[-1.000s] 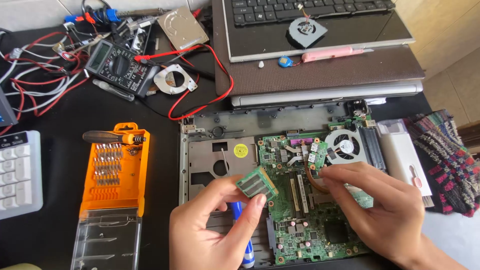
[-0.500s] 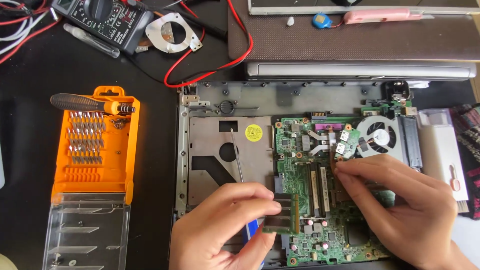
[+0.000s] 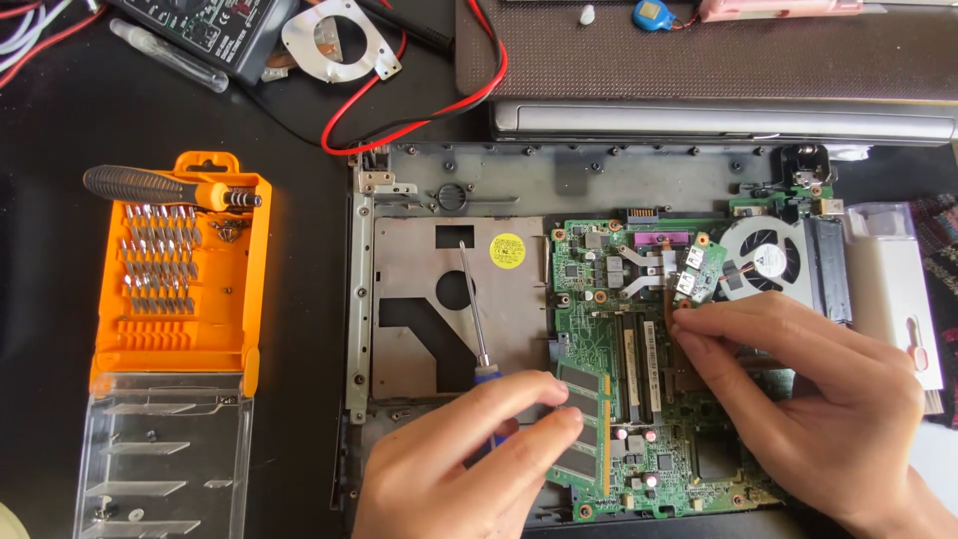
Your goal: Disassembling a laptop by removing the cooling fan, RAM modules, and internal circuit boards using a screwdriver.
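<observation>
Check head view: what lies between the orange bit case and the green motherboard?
The laptop base's grey metal plate, with a blue-handled screwdriver lying on it and a round yellow sticker; black table beside the case.

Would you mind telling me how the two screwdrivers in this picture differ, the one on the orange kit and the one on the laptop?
The black-handled screwdriver lies crosswise on top of the orange bit case; the blue-handled screwdriver lies lengthwise on the laptop's metal plate. The black-handled one has a thick ribbed grip and orange collar and lies in full view; the blue-handled one shows a long thin shaft, its handle partly hidden by the left hand. Neither is gripped.
</observation>
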